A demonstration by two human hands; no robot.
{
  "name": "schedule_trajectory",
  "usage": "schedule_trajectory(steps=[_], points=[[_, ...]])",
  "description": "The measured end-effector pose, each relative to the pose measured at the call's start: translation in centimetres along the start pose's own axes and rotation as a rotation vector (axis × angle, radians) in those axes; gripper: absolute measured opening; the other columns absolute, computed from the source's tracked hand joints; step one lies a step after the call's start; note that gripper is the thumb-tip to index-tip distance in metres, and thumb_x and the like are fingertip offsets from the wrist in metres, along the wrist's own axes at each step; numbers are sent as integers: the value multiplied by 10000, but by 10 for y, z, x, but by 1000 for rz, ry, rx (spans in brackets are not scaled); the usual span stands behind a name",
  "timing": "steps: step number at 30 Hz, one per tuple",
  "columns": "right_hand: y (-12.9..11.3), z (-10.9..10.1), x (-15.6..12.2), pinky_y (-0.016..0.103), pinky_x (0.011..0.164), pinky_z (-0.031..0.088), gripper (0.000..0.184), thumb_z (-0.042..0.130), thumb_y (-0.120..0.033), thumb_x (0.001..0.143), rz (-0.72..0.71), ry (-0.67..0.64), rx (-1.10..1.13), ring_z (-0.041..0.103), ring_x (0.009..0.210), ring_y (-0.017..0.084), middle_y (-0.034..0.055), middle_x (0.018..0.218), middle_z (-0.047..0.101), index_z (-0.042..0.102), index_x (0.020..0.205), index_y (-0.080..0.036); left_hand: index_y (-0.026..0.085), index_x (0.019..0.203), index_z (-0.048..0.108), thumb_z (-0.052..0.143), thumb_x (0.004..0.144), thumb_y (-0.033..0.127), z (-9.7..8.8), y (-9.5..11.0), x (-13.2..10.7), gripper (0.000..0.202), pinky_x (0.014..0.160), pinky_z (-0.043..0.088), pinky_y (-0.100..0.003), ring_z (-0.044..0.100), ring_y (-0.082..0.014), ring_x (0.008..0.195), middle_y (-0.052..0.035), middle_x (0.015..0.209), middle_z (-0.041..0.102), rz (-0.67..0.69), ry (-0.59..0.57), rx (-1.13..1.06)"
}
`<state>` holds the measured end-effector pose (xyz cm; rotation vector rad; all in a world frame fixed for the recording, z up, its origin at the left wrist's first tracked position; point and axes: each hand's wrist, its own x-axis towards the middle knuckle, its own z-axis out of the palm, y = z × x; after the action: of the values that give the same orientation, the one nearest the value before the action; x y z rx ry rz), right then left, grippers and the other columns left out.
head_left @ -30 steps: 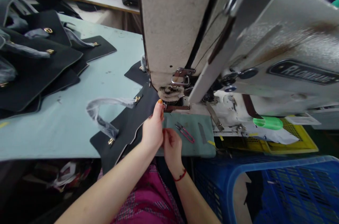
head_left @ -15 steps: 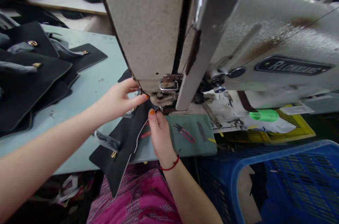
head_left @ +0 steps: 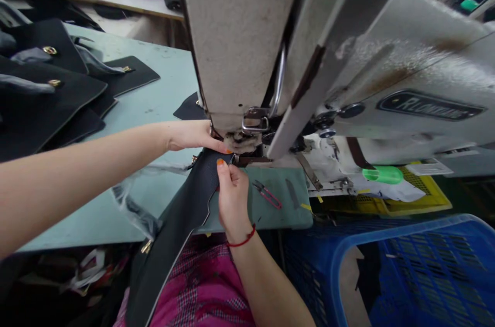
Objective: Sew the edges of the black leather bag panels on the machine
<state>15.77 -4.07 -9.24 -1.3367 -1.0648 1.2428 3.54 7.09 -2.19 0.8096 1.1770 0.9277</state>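
A black leather-like panel [head_left: 185, 203] with a pale cut edge runs from under the sewing machine head [head_left: 240, 43] down onto my lap. My right hand [head_left: 234, 190] pinches its right edge between thumb and curled fingers, just in front of the needle area. My left hand [head_left: 191, 135] lies open, its thumb stretched over the panel beside the presser foot; its other fingertips are hidden behind the machine head. Gold-coloured hardware [head_left: 146, 247] and a strap wrapped in clear film [head_left: 135, 213] are attached to the panel. Pink-handled thread snips [head_left: 267, 195] lie right of my right hand.
Several similar black panels [head_left: 50, 95] with wrapped straps are piled on the pale green table [head_left: 154, 74] at left. A blue plastic basket [head_left: 344, 255] holding scraps stands at lower right, a yellow crate [head_left: 421, 203] behind it. A green cylinder [head_left: 382, 175] sits by the machine bed.
The panel has swung and shifted, its near end now lying lower over my lap. My left hand has moved right, its thumb closer to the needle area. My right hand keeps pinching the edge.
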Motion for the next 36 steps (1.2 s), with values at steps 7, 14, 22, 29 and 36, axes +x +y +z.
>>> schedule_trajectory(steps=[7,14,22,29,36], points=[[-13,-27,4,205,466,246,416,531,-505,836,130,-153,51,302,536,79,-38,569,326,376,609,-194,178,767,761,850,472,48,4,-27,-23,335,596,529,-254,701,-245,788,-20,718,720,29,-72,141],[-28,-50,16,177,463,359,353,639,-471,767,301,-323,164,435,496,78,-30,554,494,520,644,-162,136,744,755,854,584,245,12,-37,-33,217,615,497,-242,655,-212,756,-63,733,721,99,-24,227],[-36,-91,-22,162,451,285,409,651,-442,837,217,-492,-82,350,521,60,-46,565,413,465,605,-162,254,1249,659,550,918,316,-36,-92,-69,354,1190,252,-446,437,-293,1360,-67,1370,598,620,257,681],[-14,-77,-72,198,561,436,281,662,-433,846,282,-337,122,530,621,107,2,746,611,620,864,-156,233,1177,667,788,684,480,-38,-169,-110,564,1116,413,-459,510,-375,1317,-125,1340,626,183,121,215],[-7,-70,-86,214,616,485,261,610,-412,904,141,-185,-93,632,732,157,39,832,684,659,968,-164,211,992,673,809,682,448,12,-135,-114,414,637,608,-355,731,-268,728,-74,877,764,-216,98,-159]])
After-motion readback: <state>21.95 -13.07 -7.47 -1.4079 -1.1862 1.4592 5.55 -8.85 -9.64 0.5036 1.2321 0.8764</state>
